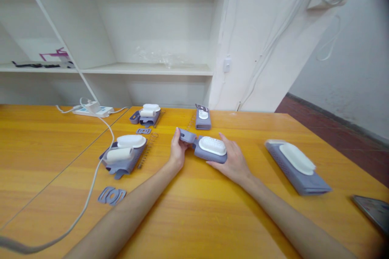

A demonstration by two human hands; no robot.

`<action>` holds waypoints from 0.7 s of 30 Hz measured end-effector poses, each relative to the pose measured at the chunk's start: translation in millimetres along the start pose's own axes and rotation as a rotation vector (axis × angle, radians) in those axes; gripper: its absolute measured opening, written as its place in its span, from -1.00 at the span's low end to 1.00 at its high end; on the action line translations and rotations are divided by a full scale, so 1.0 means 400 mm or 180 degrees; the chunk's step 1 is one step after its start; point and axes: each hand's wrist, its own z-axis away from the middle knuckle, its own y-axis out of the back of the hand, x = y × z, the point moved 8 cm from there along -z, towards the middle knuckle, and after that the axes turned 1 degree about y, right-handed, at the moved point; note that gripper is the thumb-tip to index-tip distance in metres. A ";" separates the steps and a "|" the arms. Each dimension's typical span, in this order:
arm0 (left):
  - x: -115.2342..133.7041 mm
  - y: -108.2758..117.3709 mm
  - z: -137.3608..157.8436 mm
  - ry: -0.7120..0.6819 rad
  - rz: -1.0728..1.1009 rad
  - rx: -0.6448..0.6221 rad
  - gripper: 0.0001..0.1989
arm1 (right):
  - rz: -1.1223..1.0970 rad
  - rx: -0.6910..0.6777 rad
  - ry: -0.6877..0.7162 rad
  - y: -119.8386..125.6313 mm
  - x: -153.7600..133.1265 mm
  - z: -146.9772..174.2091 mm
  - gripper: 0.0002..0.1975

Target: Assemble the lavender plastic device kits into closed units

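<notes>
Over the middle of the table, my right hand [233,160] grips the right end of a grey-blue, box-like case [209,157]. On top of the case sits a white oval piece [212,145] with a dotted surface. My left hand [178,151] is closed on a grey-blue end cap [187,135] with rounded corners. The cap is at the left end of the case; whether they are joined I cannot tell. Some fingers of both hands are hidden behind the parts.
Similar cases lie at left [123,156], back left [148,115], back [203,117] and right [298,166]. A coiled spring [147,151] and flat grey plate [112,196] are left. A white cable [96,174] runs from a power strip [94,110]. A phone-like slab [372,210] lies right.
</notes>
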 end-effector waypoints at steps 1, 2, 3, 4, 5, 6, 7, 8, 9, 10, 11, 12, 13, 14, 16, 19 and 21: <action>0.002 -0.001 -0.001 0.0038 0.0040 -0.0023 -0.53 | 0.0053 0.0091 -0.0020 0.007 0.001 -0.001 -0.07; 0.004 -0.002 -0.003 0.0059 0.0068 -0.0034 -0.53 | 0.0101 0.0200 -0.0047 0.015 0.003 -0.002 -0.07; 0.006 -0.001 -0.004 0.0067 0.0075 -0.0035 -0.54 | 0.0140 0.0315 -0.0089 0.023 0.006 -0.004 -0.08; 0.008 -0.001 -0.004 0.0064 0.0058 -0.0035 -0.55 | 0.0168 0.0434 -0.0152 0.032 0.012 -0.005 -0.08; 0.010 -0.002 -0.004 0.0052 0.0015 -0.0036 -0.56 | 0.0183 0.0544 -0.0236 0.040 0.020 -0.006 -0.08; 0.011 -0.002 -0.003 0.0025 -0.0044 -0.0030 -0.57 | 0.0183 0.0639 -0.0330 0.046 0.030 -0.007 -0.08; 0.013 -0.003 -0.002 -0.0018 -0.0101 -0.0014 -0.59 | 0.0170 0.0727 -0.0424 0.052 0.041 -0.007 -0.07; 0.016 -0.003 -0.001 -0.0075 -0.0154 0.0011 -0.59 | 0.0147 0.0804 -0.0509 0.057 0.053 -0.007 -0.07; 0.018 -0.003 0.001 -0.0136 -0.0203 0.0044 -0.60 | 0.0119 0.0871 -0.0586 0.061 0.064 -0.008 -0.08; 0.021 -0.003 0.003 -0.0196 -0.0251 0.0076 -0.60 | 0.0086 0.0934 -0.0661 0.064 0.076 -0.007 -0.08; 0.023 -0.003 0.004 -0.0241 -0.0295 0.0102 -0.59 | 0.0050 0.0991 -0.0740 0.067 0.087 -0.007 -0.08; 0.024 -0.002 0.006 -0.0274 -0.0330 0.0122 -0.59 | 0.0015 0.1040 -0.0824 0.069 0.098 -0.006 -0.07; 0.024 -0.001 0.006 -0.0290 -0.0353 0.0136 -0.58 | -0.0016 0.1079 -0.0910 0.070 0.108 -0.004 -0.06; 0.024 0.000 0.007 -0.0297 -0.0357 0.0146 -0.58 | -0.0041 0.1111 -0.0989 0.070 0.116 -0.002 -0.05; 0.023 0.005 0.006 -0.0319 -0.0305 0.0180 -0.56 | -0.0065 0.1151 -0.1081 0.071 0.125 0.000 -0.03; 0.022 0.015 0.004 -0.0373 -0.0185 0.0264 -0.56 | -0.0050 0.1195 -0.1058 0.075 0.119 0.002 -0.05; 0.018 0.022 0.002 -0.0364 -0.0169 0.0355 -0.57 | -0.0033 0.1222 -0.0960 0.081 0.106 0.001 -0.08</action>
